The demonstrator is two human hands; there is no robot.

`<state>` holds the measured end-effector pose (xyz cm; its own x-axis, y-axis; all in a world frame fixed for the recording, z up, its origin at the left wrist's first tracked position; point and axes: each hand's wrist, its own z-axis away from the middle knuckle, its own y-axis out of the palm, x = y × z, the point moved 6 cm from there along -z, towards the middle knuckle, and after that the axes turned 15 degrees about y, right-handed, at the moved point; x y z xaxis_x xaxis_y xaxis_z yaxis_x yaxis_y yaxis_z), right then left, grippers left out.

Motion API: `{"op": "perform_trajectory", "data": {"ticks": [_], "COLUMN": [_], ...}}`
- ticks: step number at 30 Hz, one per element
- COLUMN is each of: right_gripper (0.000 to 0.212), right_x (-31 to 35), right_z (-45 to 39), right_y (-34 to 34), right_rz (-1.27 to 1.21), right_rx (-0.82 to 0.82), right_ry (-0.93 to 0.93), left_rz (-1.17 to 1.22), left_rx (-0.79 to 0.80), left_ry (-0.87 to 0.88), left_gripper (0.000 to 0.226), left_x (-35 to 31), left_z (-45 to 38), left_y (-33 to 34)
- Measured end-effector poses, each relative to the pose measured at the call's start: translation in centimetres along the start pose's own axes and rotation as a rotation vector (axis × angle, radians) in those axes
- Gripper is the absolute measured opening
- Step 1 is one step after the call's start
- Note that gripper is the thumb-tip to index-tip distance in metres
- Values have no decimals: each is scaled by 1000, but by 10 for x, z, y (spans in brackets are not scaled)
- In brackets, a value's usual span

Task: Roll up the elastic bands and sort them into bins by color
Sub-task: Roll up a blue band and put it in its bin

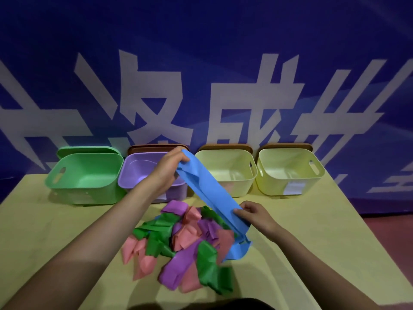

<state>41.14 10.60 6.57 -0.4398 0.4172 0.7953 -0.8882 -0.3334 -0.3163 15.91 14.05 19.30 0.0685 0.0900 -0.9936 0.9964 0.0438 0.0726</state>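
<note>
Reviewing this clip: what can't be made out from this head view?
- Purple bin: its right part is hidden behind the left hand and blue band.
- Left grip: fingertips hidden behind the band's top end.
- Pile of bands: count unclear, since they overlap.
- Label on the right yellow bin: too blurred to read.

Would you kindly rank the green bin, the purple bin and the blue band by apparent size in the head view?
1. Green bin, largest.
2. Blue band, stretched between the left hand and right hand; nearer the camera, so unsure.
3. Purple bin, partly hidden.
</note>
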Motion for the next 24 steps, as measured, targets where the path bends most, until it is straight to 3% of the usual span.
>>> {"op": "perform_trajectory", "data": {"ticks": [3,5,10,20,24], "right_gripper": [26,25,23,22,15], "right_x": [-18,-30,-51,-54,-61], "right_z": [-9,-12,-10,2,2], "right_y": [-17,-29,-50,-86,-105], "right_rz": [16,25,-31,-151,-156], "right_rx": [-128,-197,-262,-251,-293], "right_ry": [24,33,51,11,20], "left_rz": [-411,-550,-357,-330,-316], "left_rx": [156,222,216,31,103], "left_ry": [4,0,-114,-102,-145], "left_gripper": [18,19,22,9,16], "left_x": [12,19,33,44,59], "left_z": [-2,-2,-3,-33,-31], "left_y": [1,4,24,35,43]}}
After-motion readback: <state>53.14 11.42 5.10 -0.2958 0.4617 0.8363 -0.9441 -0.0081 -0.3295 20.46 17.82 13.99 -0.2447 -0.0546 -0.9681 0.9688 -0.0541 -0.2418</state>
